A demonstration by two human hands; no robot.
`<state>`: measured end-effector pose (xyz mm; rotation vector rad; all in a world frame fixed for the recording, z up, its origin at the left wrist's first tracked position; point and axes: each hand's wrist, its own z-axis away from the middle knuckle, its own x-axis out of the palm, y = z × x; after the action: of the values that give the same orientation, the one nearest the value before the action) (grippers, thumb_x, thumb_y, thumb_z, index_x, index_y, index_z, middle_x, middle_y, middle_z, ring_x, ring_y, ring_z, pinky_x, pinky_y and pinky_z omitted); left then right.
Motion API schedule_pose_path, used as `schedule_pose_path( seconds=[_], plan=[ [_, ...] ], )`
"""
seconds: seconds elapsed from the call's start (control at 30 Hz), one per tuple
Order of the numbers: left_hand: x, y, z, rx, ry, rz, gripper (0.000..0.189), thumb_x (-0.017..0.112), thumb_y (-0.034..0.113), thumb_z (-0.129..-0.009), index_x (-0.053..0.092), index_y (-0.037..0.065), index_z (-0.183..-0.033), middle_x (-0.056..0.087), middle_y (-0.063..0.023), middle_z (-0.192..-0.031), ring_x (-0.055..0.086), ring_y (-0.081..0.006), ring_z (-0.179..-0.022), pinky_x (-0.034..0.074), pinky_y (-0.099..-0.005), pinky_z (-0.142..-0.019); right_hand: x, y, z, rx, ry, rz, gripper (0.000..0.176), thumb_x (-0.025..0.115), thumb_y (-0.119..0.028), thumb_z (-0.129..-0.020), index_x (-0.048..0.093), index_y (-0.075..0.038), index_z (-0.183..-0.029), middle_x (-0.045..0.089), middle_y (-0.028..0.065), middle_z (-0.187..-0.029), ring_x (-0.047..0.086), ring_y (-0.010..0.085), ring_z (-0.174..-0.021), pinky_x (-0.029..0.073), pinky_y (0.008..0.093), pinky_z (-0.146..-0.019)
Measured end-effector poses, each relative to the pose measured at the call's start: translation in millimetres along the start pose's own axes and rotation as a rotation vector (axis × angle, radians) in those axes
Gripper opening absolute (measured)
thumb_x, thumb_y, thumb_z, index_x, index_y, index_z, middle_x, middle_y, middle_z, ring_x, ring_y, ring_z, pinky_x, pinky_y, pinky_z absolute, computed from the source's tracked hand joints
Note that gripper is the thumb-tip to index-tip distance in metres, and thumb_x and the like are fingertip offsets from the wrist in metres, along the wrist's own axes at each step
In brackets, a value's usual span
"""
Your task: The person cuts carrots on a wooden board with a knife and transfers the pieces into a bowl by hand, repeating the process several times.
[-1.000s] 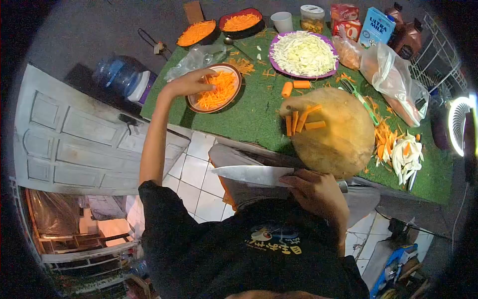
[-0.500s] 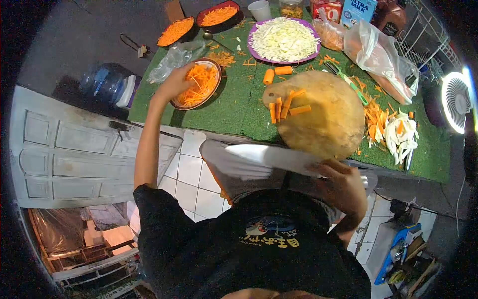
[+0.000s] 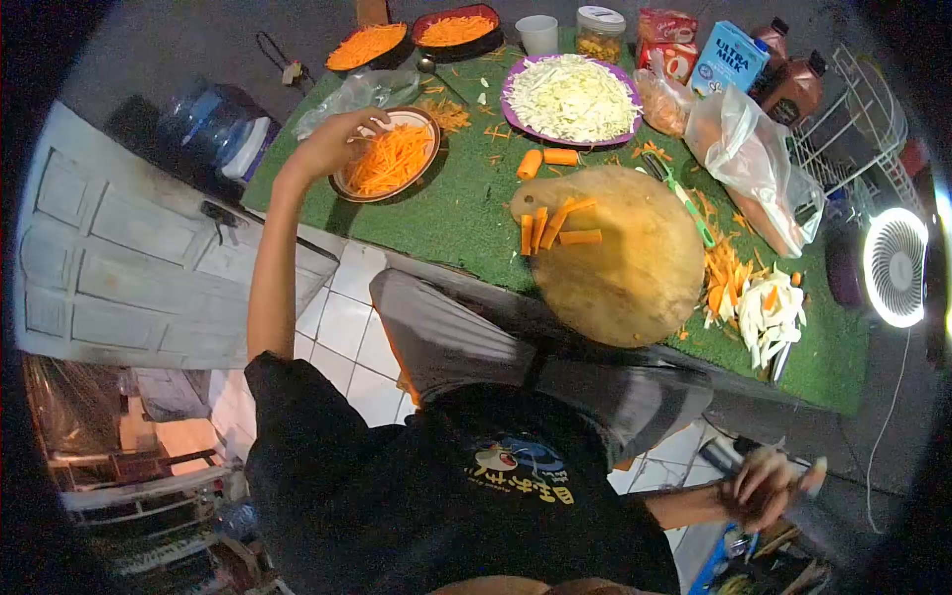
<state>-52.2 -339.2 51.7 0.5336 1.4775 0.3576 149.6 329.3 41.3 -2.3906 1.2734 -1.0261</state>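
Observation:
My left hand (image 3: pixel 340 142) is at the left rim of a brown-edged bowl (image 3: pixel 433 159), its fingers bent over the rim beside shredded carrot (image 3: pixel 392 159). My right hand (image 3: pixel 766 488), smeared by motion, is low at the right, away from the table, closed around a knife whose blade is blurred. Carrot sticks (image 3: pixel 538 230) lie at the left of a round wooden board (image 3: pixel 635 268). Two carrot pieces (image 3: pixel 531 164) rest on the green mat just behind it. A purple plate (image 3: pixel 510 109) holds shredded cabbage (image 3: pixel 573 97).
Two dark dishes of shredded carrot (image 3: pixel 365 46) stand at the back left. A green peeler (image 3: pixel 692 208), peelings (image 3: pixel 729 278) and cabbage scraps (image 3: pixel 771 312) lie right of the board. Farther right are a plastic bag (image 3: pixel 744 149), a wire rack (image 3: pixel 853 129) and a lit fan (image 3: pixel 895 266).
My right hand has swung with the knife from the table's front edge down to the lower right. My left hand has drawn back from the shreds to the bowl's rim. The view has shifted.

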Motion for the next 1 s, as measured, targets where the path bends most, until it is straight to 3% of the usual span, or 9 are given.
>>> schedule_pose_path(
  seconds=[0.1,0.17,0.2,0.23,0.47,0.57,0.6,0.73,1.0],
  plan=[
    [15,30,22,0.223,0.208,-0.161,0.042,0.068,-0.001,-0.087,0.059,0.010,-0.126,0.068,-0.0115,-0.114,0.068,-0.0287,-0.098,0.055,-0.0392,-0.084,24,0,-19,-0.225,-0.427,-0.281,0.012,0.056,-0.007,-0.096,0.055,0.000,-0.106,0.066,0.0076,-0.062,0.062,0.0106,-0.046,0.043,0.0229,-0.034],
    [21,69,44,0.180,0.390,-0.316,0.039,0.066,0.000,-0.089,0.060,0.012,-0.126,0.069,-0.0130,-0.112,0.068,-0.0359,-0.096,0.056,-0.0429,-0.082,64,17,-52,-0.178,-0.874,-0.420,0.027,0.056,-0.011,-0.100,0.059,-0.008,-0.126,0.058,0.0036,-0.066,0.051,0.0094,-0.051,0.037,0.0271,-0.042],
    [22,80,48,0.195,0.374,-0.306,0.039,0.066,0.000,-0.089,0.060,0.012,-0.126,0.069,-0.0130,-0.112,0.068,-0.0359,-0.096,0.056,-0.0429,-0.082,75,21,-66,-0.202,-1.044,-0.494,0.010,0.048,-0.014,-0.101,0.057,-0.013,-0.105,0.059,0.0023,-0.069,0.057,0.0115,-0.057,0.045,0.0300,-0.049],
    [21,86,52,0.066,0.413,-0.369,0.038,0.065,0.001,-0.090,0.060,0.013,-0.125,0.069,-0.0135,-0.112,0.068,-0.0377,-0.097,0.055,-0.0439,-0.081,82,21,-72,-0.222,-1.216,-0.571,0.024,0.040,-0.017,-0.102,0.056,-0.018,-0.084,0.060,0.0009,-0.073,0.063,0.0136,-0.062,0.054,0.0329,-0.056],
    [37,59,45,0.049,0.415,-0.615,0.049,0.057,-0.006,-0.085,0.058,0.015,-0.129,0.068,-0.0155,-0.115,0.065,-0.0399,-0.104,0.054,-0.0497,-0.084,147,84,-91,-0.228,-1.141,-0.658,0.015,0.049,-0.013,-0.096,0.059,-0.012,-0.085,0.058,0.0019,-0.070,0.059,0.0144,-0.060,0.049,0.0338,-0.052],
    [38,72,46,0.048,0.429,-0.715,0.057,0.057,-0.007,-0.083,0.056,0.016,-0.135,0.066,-0.0163,-0.117,0.064,-0.0399,-0.107,0.054,-0.0504,-0.087,133,63,-81,-0.229,-1.101,-0.693,0.015,0.049,-0.013,-0.097,0.060,-0.010,-0.088,0.059,0.0035,-0.070,0.060,0.0142,-0.059,0.048,0.0323,-0.050],
    [40,80,46,-0.016,0.453,-0.693,0.061,0.057,-0.007,-0.082,0.055,0.016,-0.138,0.065,-0.0166,-0.119,0.063,-0.0402,-0.108,0.054,-0.0507,-0.089,95,-20,-38,-0.224,-1.087,-0.704,0.015,0.049,-0.013,-0.097,0.060,-0.009,-0.088,0.060,0.0040,-0.070,0.061,0.0142,-0.059,0.048,0.0318,-0.050],
    [38,67,37,-0.066,0.537,-0.659,0.063,0.057,-0.003,-0.084,0.053,0.019,-0.143,0.066,-0.0163,-0.119,0.063,-0.0418,-0.104,0.054,-0.0513,-0.088,192,115,-87,-0.184,-1.042,-0.778,0.015,0.049,-0.012,-0.098,0.061,-0.006,-0.092,0.062,0.0061,-0.070,0.062,0.0140,-0.058,0.047,0.0297,-0.047],
    [50,36,31,0.007,0.532,-0.776,0.052,0.063,0.004,-0.091,0.056,0.017,-0.141,0.066,-0.0166,-0.120,0.061,-0.0380,-0.112,0.052,-0.0508,-0.092,111,40,-70,-0.164,-0.956,-0.899,0.018,0.049,-0.010,-0.099,0.063,-0.001,-0.098,0.066,0.0103,-0.071,0.064,0.0136,-0.056,0.045,0.0257,-0.042]
  ],
)
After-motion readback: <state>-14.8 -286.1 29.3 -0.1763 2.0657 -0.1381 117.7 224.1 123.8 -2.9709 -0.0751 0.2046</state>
